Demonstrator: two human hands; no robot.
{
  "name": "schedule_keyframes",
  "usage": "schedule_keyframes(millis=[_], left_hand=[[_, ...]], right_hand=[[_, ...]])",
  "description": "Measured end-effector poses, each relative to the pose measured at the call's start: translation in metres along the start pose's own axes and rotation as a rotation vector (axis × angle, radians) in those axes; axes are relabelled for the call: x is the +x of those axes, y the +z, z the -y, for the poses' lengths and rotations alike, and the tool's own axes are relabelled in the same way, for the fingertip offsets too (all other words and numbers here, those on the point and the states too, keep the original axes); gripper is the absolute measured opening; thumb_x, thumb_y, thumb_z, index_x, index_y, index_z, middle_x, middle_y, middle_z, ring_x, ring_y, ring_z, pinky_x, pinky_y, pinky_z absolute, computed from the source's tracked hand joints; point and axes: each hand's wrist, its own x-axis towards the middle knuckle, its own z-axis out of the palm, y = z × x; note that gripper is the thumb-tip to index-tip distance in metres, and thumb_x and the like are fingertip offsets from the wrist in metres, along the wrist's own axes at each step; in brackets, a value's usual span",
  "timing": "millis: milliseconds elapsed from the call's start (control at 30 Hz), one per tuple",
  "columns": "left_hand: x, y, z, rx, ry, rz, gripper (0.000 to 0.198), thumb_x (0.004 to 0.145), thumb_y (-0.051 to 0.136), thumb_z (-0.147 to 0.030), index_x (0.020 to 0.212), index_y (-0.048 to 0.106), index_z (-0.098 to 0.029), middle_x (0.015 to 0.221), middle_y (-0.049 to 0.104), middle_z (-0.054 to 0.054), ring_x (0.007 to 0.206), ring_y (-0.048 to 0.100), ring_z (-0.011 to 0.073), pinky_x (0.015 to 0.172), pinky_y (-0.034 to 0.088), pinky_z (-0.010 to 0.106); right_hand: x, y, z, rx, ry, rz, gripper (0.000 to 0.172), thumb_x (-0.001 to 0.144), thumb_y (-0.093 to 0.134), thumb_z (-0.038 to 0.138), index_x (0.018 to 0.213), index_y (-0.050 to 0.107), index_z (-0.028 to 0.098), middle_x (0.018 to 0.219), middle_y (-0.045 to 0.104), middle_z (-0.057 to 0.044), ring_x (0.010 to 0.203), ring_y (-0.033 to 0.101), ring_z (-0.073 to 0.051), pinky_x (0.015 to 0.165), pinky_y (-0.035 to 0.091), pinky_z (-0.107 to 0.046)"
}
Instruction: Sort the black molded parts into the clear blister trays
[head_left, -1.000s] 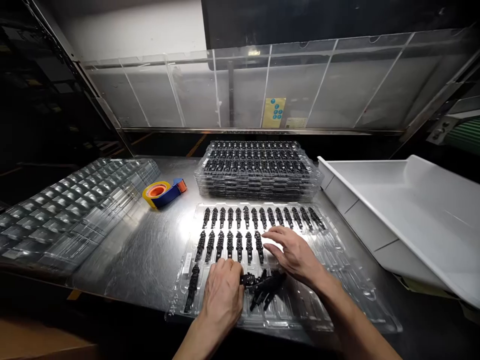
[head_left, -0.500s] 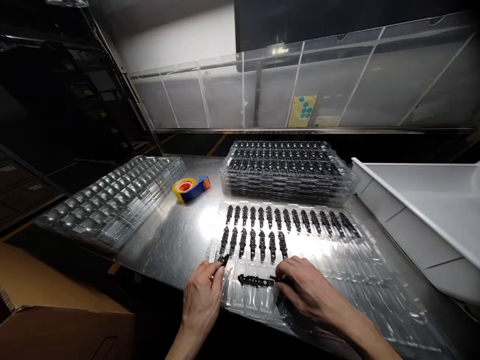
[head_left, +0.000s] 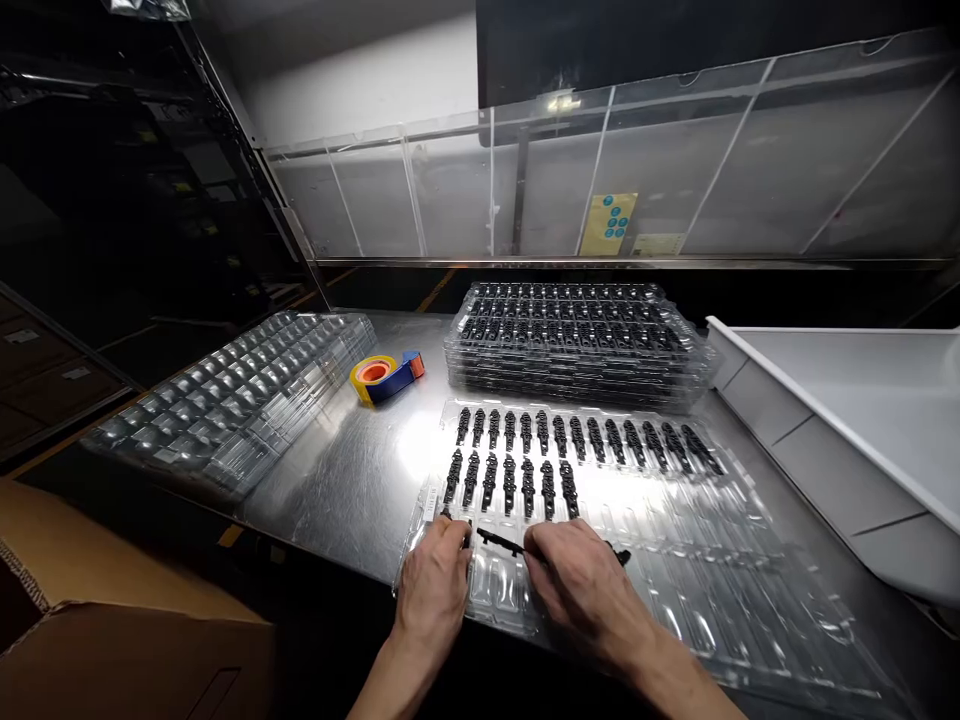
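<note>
A clear plastic tray (head_left: 750,590) lies on the metal table, with a full back row of narrow black parts (head_left: 542,432) and several more at the left of its second row. My left hand (head_left: 435,575) is closed on a black part at the tray's left side, mostly hidden by the fingers. My right hand (head_left: 577,575), also closed, holds a black strip-like part (head_left: 500,542) that points left towards my left hand. Another dark piece (head_left: 621,556) shows beyond the right hand's knuckles.
Filled trays (head_left: 570,370) are stacked behind. Clear trays (head_left: 232,400) stand at the left, beside a tape dispenser (head_left: 386,377). A white bin (head_left: 825,440) is at the right, a cardboard box (head_left: 150,640) at the lower left.
My left hand has moved slightly right, closer to my right hand. The strip at my right hand has tipped from lying flat to edge-on and is now held in the fingers.
</note>
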Motion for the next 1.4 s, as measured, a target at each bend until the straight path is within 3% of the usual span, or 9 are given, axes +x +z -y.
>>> schedule_keyframes(millis=[133,267,400,600,700,900,1133,1300,1400], left_hand=[[-0.003,0.004,0.000,0.242,0.024,-0.043,0.020,0.089,0.047,-0.012,0.093,0.063,-0.022,0.092,0.061,0.001,0.071,0.061,0.0172,0.061,0.044,0.027],[-0.005,0.006,0.006,0.357,0.025,-0.122,0.026,0.092,0.042,-0.012,0.089,0.066,-0.022,0.084,0.059,0.003,0.076,0.058,0.0185,0.058,0.043,0.026],[-0.002,0.007,0.010,0.314,0.102,-0.149,0.028,0.091,0.043,-0.011,0.089,0.068,-0.023,0.083,0.061,0.004,0.081,0.055,0.0201,0.067,0.047,0.029],[-0.001,0.006,0.015,0.171,0.232,-0.118,0.026,0.089,0.046,-0.010,0.092,0.070,-0.020,0.100,0.065,0.005,0.089,0.053,0.0225,0.076,0.051,0.034],[-0.005,0.006,0.020,0.121,0.254,-0.138,0.026,0.088,0.047,-0.009,0.092,0.070,-0.018,0.103,0.065,0.007,0.093,0.052,0.0244,0.078,0.052,0.037],[-0.004,-0.001,0.030,0.022,0.303,-0.234,0.030,0.089,0.043,-0.008,0.103,0.067,-0.018,0.107,0.064,0.008,0.097,0.052,0.0235,0.083,0.051,0.039],[0.003,-0.002,0.031,0.102,0.384,-0.065,0.034,0.087,0.043,-0.007,0.111,0.064,-0.021,0.123,0.063,0.001,0.120,0.044,0.0297,0.096,0.044,0.048],[0.002,-0.003,0.036,0.105,0.424,-0.056,0.031,0.087,0.044,-0.007,0.104,0.066,-0.022,0.114,0.068,0.001,0.117,0.048,0.0295,0.095,0.044,0.048],[-0.002,-0.004,0.032,0.073,0.422,-0.144,0.030,0.088,0.044,-0.008,0.105,0.065,-0.020,0.114,0.067,0.003,0.114,0.050,0.0298,0.093,0.045,0.049]], right_hand=[[0.001,0.008,0.005,-0.049,-0.070,-0.149,0.020,0.094,0.036,0.014,0.094,0.055,0.018,0.081,0.058,-0.004,0.070,0.050,-0.016,0.068,0.034,-0.031],[0.003,0.009,0.011,-0.142,-0.160,-0.236,0.021,0.093,0.038,0.009,0.093,0.057,0.017,0.083,0.059,-0.005,0.068,0.049,-0.015,0.061,0.033,-0.027],[0.007,0.008,0.019,-0.272,-0.273,-0.205,0.024,0.088,0.039,0.003,0.088,0.058,0.016,0.079,0.058,-0.004,0.062,0.049,-0.015,0.055,0.033,-0.028],[0.015,0.015,0.038,-0.395,-0.402,-0.105,0.013,0.078,0.054,0.006,0.085,0.060,0.015,0.076,0.059,-0.004,0.060,0.054,-0.018,0.049,0.037,-0.032],[0.018,0.020,0.048,-0.438,-0.377,-0.024,0.014,0.074,0.059,0.006,0.085,0.061,0.014,0.078,0.061,-0.005,0.060,0.057,-0.019,0.047,0.038,-0.032],[0.023,0.018,0.047,-0.322,-0.220,0.154,0.008,0.089,0.055,0.025,0.092,0.058,0.019,0.086,0.063,-0.004,0.065,0.062,-0.018,0.048,0.040,-0.029],[0.024,0.017,0.029,-0.319,-0.213,0.202,0.014,0.090,0.047,0.016,0.089,0.060,0.021,0.089,0.064,-0.001,0.064,0.061,-0.015,0.051,0.039,-0.027],[0.027,0.009,0.030,-0.260,-0.192,0.216,0.017,0.090,0.045,0.013,0.091,0.060,0.020,0.087,0.066,-0.002,0.066,0.061,-0.015,0.054,0.041,-0.025],[0.025,-0.004,0.027,-0.151,-0.163,0.135,0.020,0.093,0.043,0.017,0.096,0.062,0.019,0.087,0.067,-0.004,0.069,0.063,-0.015,0.057,0.045,-0.025]])
